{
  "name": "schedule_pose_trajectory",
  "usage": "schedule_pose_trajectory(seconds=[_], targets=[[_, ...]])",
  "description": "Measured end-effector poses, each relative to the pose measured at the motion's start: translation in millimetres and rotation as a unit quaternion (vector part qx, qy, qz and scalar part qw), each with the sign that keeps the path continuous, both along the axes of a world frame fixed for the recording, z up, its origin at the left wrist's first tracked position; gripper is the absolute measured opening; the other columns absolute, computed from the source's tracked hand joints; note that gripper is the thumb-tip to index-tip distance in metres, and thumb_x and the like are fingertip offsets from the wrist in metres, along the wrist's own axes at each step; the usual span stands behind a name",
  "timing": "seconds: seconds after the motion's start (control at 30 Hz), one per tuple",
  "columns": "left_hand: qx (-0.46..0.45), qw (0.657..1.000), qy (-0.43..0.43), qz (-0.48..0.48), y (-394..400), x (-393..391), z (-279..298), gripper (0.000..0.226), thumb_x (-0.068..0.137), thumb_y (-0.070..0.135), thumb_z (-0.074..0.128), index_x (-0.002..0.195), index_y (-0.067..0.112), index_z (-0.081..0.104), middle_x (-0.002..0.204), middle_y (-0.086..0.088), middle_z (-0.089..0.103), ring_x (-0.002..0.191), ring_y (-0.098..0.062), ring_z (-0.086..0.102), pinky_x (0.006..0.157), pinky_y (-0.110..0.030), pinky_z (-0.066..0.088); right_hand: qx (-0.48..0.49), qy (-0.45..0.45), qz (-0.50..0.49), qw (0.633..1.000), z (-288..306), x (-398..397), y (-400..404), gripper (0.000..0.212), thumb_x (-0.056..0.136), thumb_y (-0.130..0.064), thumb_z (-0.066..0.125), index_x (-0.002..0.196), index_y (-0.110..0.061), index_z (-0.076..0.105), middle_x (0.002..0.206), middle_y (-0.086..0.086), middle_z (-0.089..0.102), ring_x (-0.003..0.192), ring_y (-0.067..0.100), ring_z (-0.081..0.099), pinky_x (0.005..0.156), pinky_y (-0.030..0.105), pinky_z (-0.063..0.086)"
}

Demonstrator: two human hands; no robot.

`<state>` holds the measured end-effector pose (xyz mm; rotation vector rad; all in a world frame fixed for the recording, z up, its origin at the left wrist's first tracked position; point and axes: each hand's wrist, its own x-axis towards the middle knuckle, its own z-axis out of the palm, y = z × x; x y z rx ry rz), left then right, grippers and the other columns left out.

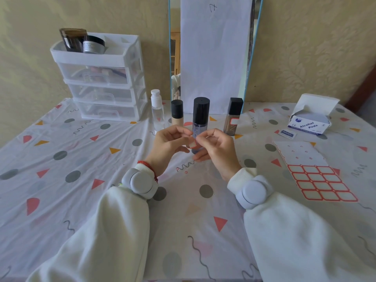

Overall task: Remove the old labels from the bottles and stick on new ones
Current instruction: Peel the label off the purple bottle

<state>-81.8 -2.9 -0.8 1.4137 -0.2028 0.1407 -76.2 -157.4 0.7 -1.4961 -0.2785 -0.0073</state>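
Both hands' fingers (190, 133) pinch one small rounded red-edged label (192, 143).

- The white box (309, 123) at the right is showing "Alcohol Pads" in blue, with a small CE mark beside it.
- The brown foundation bottle (233, 121) is showing large letters, seemingly "UN".
- The paper (213, 47) covering the mirror is bearing one handwritten mark, unreadable.

Soft daylight falls on a table (61, 180) draped in a white cloth with coloured shapes. Beyond the fingers, a blue-framed mirror (249, 58) leans against cream damask wallpaper (305, 47); a white drawer unit (105, 82) stands far left.
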Motion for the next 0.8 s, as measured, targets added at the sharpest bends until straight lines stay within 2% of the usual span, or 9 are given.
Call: schedule_pose_trajectory(seconds=[0.1,0.17,0.23,0.3,0.4,0.47,0.53,0.63,0.8], targets=[[-0.015,1.0,0.003,0.009,-1,0,1,0.019,0.086,-0.013,0.054,0.083,0.004,0.062,0.072,-0.003,0.069,0.07,-0.018,0.065,0.065,-0.026,0.054,-0.037,-0.018,-0.071,0.997,-2,4,-2,0.011,0.09,-0.013,0.061,0.081,-0.007,0.059,0.058,0.005,0.065,0.043,0.021,0.062,0.043,0.028,0.05],[-0.035,0.999,0.007,0.027,-2,1,3,0.02,0.086,-0.015,0.053,0.081,0.003,0.061,0.076,-0.008,0.069,0.076,-0.021,0.066,0.073,-0.028,0.054,-0.07,-0.06,-0.149,0.985,-5,8,-4,0.013,0.088,-0.014,0.063,0.077,-0.012,0.057,0.058,-0.001,0.058,0.046,0.012,0.055,0.047,0.026,0.047],[-0.05,0.998,0.015,0.04,-3,2,3,0.02,0.085,-0.016,0.052,0.08,0.003,0.06,0.083,-0.017,0.066,0.08,-0.027,0.067,0.077,-0.031,0.054,-0.09,-0.101,-0.196,0.971,-8,12,-6,0.013,0.083,-0.014,0.069,0.086,-0.015,0.057,0.071,-0.005,0.057,0.062,0.004,0.054,0.06,0.016,0.048],[-0.058,0.997,0.02,0.046,-3,1,3,0.021,0.085,-0.016,0.052,0.08,0.004,0.058,0.085,-0.019,0.063,0.078,-0.027,0.069,0.076,-0.033,0.056,-0.103,-0.101,-0.186,0.972,-10,15,-6,0.031,0.08,-0.017,0.075,0.104,-0.018,0.054,0.093,-0.005,0.058,0.083,0.001,0.056,0.07,0.006,0.045],[-0.06,0.996,0.019,0.066,-3,1,4,0.022,0.085,-0.017,0.051,0.086,0.003,0.058,0.085,-0.017,0.061,0.07,-0.024,0.07,0.067,-0.03,0.056,-0.122,-0.059,-0.119,0.984,-16,21,-3,0.055,0.077,-0.028,0.079,0.123,-0.024,0.048,0.121,-0.005,0.057,0.109,0.006,0.055,0.088,0.02,0.048],[-0.058,0.995,0.02,0.074,-3,2,3,0.022,0.084,-0.018,0.051,0.09,0.003,0.056,0.086,-0.019,0.058,0.068,-0.024,0.068,0.066,-0.03,0.056,-0.144,-0.051,-0.089,0.984,-22,24,-1,0.064,0.077,-0.035,0.078,0.13,-0.025,0.044,0.133,-0.005,0.053,0.119,0.007,0.049,0.096,0.025,0.041],[-0.048,0.996,0.016,0.075,-3,1,3,0.022,0.084,-0.018,0.052,0.089,0.003,0.056,0.085,-0.018,0.057,0.072,-0.028,0.066,0.069,-0.032,0.057,-0.148,-0.051,-0.067,0.985,-26,28,2,0.065,0.077,-0.039,0.077,0.131,-0.026,0.043,0.134,-0.007,0.053,0.12,0.007,0.048,0.096,0.024,0.038],[-0.041,0.996,0.013,0.073,-4,0,2,0.021,0.083,-0.017,0.057,0.087,0.003,0.056,0.086,-0.014,0.062,0.077,-0.03,0.066,0.073,-0.034,0.058,-0.137,-0.039,-0.06,0.988,-30,32,2,0.056,0.078,-0.037,0.075,0.125,-0.026,0.047,0.121,-0.011,0.057,0.113,0.008,0.055,0.088,0.015,0.041],[-0.009,0.995,0.019,0.093,-5,1,1,0.016,0.083,-0.014,0.062,0.082,0.001,0.057,0.096,-0.017,0.063,0.076,-0.025,0.07,0.07,-0.027,0.056,-0.151,-0.05,-0.072,0.985,-35,36,3,0.043,0.084,-0.034,0.07,0.121,-0.02,0.054,0.115,-0.008,0.063,0.101,0.004,0.058,0.077,0.007,0.043]])
